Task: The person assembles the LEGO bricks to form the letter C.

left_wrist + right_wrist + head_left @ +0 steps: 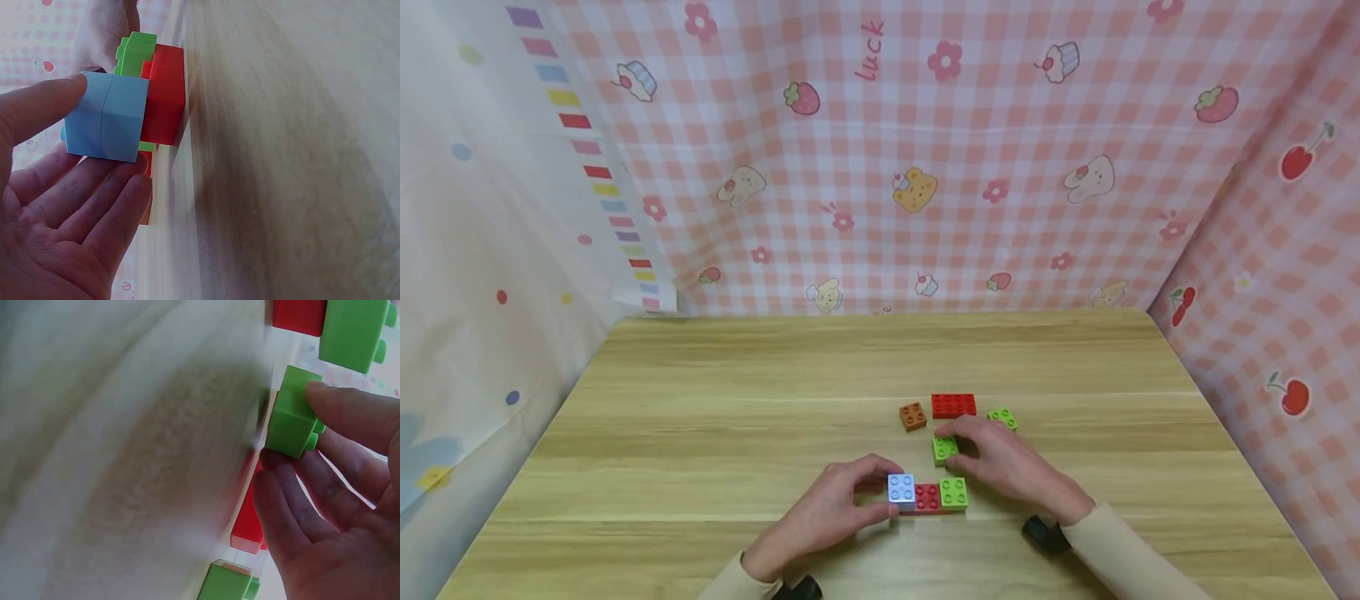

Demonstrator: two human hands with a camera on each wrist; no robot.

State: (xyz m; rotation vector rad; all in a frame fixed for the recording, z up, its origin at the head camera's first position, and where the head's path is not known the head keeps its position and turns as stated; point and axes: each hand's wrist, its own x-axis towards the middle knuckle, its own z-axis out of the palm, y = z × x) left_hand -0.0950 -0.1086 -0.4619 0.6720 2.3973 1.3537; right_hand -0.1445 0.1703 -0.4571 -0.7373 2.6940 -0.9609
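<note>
Near the front of the table lies a red toy brick (927,497), with a green brick (953,493) on its right end. Two stacked light blue bricks (106,117), joined at a visible seam, stand on its left end. My left hand (838,504) holds this blue stack, thumb on the near side and fingers on the far side. Just beyond the red brick, my right hand (1007,461) pinches a second green brick (295,412) between thumb and fingers. This brick is studs up, close over the tabletop.
Farther back on the wooden table (700,400) lie a brown brick (913,416) and a long red brick (953,406). Another green brick (1002,417) sits behind my right hand, partly hidden by it. Patterned cloth (880,150) hangs along the back and sides.
</note>
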